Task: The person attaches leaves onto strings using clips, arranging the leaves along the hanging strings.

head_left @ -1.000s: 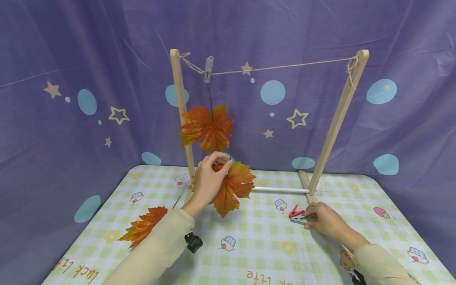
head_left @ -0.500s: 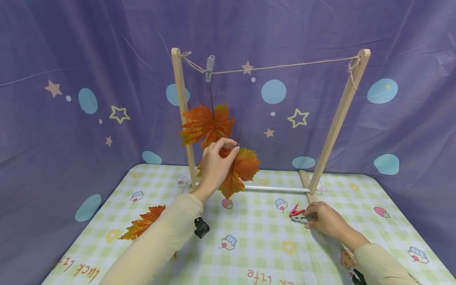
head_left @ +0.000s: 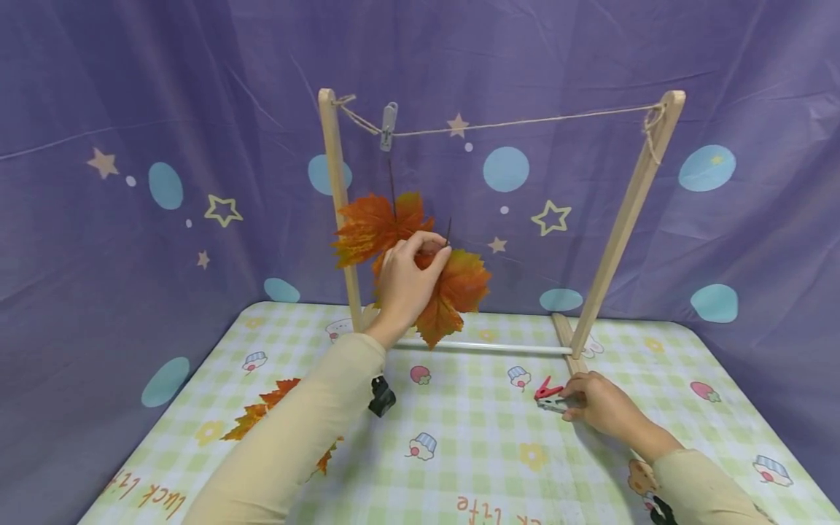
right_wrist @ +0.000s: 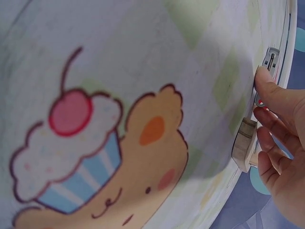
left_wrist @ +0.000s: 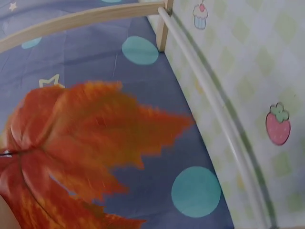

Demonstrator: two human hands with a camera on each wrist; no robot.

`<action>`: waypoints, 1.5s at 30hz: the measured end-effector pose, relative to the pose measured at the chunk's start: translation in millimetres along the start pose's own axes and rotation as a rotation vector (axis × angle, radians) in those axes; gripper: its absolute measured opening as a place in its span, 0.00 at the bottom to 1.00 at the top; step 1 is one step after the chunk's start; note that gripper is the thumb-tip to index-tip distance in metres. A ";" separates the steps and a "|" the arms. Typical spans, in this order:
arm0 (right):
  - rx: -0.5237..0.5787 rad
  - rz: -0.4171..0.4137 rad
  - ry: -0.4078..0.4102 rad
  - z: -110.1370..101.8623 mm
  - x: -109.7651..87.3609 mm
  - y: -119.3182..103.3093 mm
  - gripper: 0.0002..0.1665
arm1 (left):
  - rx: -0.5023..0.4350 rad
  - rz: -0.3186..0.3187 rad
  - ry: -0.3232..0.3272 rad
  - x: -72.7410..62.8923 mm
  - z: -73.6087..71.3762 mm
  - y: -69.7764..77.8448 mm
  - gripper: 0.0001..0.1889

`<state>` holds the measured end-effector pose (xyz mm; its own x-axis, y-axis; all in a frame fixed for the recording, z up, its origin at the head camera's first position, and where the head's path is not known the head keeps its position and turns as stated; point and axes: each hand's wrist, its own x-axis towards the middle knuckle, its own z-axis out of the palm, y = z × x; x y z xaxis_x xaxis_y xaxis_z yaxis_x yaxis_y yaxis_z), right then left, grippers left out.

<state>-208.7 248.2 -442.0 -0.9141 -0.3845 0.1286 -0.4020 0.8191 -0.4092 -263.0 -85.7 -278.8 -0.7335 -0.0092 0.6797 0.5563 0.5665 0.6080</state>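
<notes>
My left hand (head_left: 410, 284) pinches the stem of an orange artificial maple leaf (head_left: 464, 286); in the left wrist view this leaf (left_wrist: 90, 138) fills much of the left side. Behind the hand, another maple leaf (head_left: 367, 226) hangs by its stem from a grey clothespin (head_left: 389, 125) on the twine (head_left: 525, 122). At the right, my right hand (head_left: 600, 405) pinches a grey clothespin (head_left: 551, 405) low over the table, and a red clothespin (head_left: 546, 390) lies against it. In the right wrist view, thumb and fingertips of the right hand (right_wrist: 286, 119) meet at the grey clothespin (right_wrist: 271, 59).
Two wooden posts (head_left: 623, 219) carry the twine, joined low down by a white rod (head_left: 499, 348). A further leaf (head_left: 259, 412) lies on the checked tablecloth (head_left: 472, 415), partly under my left sleeve. A purple curtain (head_left: 590, 44) stands behind.
My left hand has risen and moved slightly right with its leaf, whose stem tip now shows above the fingers. The right hand has stayed in place with the clothespin.
</notes>
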 end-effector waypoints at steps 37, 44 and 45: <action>-0.044 -0.052 0.001 -0.4 0.4 -0.3 0.15 | 0.104 0.047 -0.027 53.2 -12.7 35.1 0.10; -0.068 -0.094 0.013 -0.7 -0.6 0.0 0.14 | 0.113 0.047 -0.001 57.4 -11.6 34.8 0.12; -0.072 -0.096 0.014 -0.9 -0.6 0.1 0.14 | 0.113 0.046 0.002 57.7 -11.4 34.6 0.12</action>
<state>-208.2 248.9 -441.4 -0.8715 -0.4572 0.1772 -0.4903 0.8073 -0.3285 -281.6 -76.0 -213.9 -0.7075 0.0169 0.7066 0.5416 0.6553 0.5265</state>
